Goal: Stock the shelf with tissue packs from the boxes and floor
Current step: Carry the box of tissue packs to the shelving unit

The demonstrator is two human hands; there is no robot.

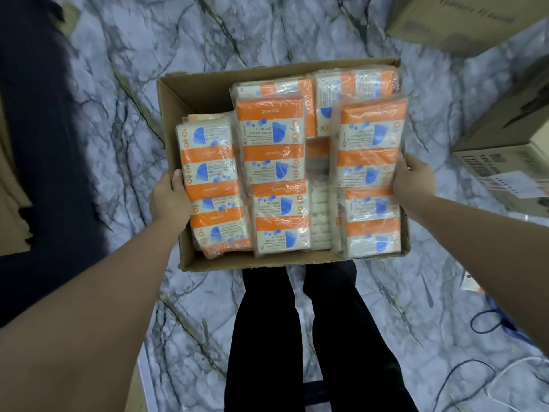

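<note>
Brown corrugated cardboard, an open-topped box (172, 93) held up over the floor, gripped at both side walls. Left hand (169, 197) on the left wall, thumb hooked over the rim, the other fingers hidden under or behind the cardboard; how they lie cannot be told, but the hand clamps the wall. Right hand (413, 179) on the right wall, thumb side against the rim and pressing the edge of the nearest pack; its fingers are out of sight below the box as well.

Inside the box: orange, cream and blue plastic-wrapped pocket tissue packs (273, 150), lying flat in bundles. One column at left, one in the middle, one at right, and more at the far side beneath them. Printing reads "ultra soft pocket tissue". The left column sits lower than the middle one. Between middle and right columns a pack shows its pale edge. The far left corner of the box shows bare cardboard.

Below the box, near side: two legs in black trousers (297, 337), standing on grey-white marble-patterned floor (133, 55).

Far right: a closed brown carton (463, 22). Right edge: a second carton with printed labels (505, 162). Near right on the floor: dark and white cables (487, 325). Left: a dark blurred mass, unidentifiable.
</note>
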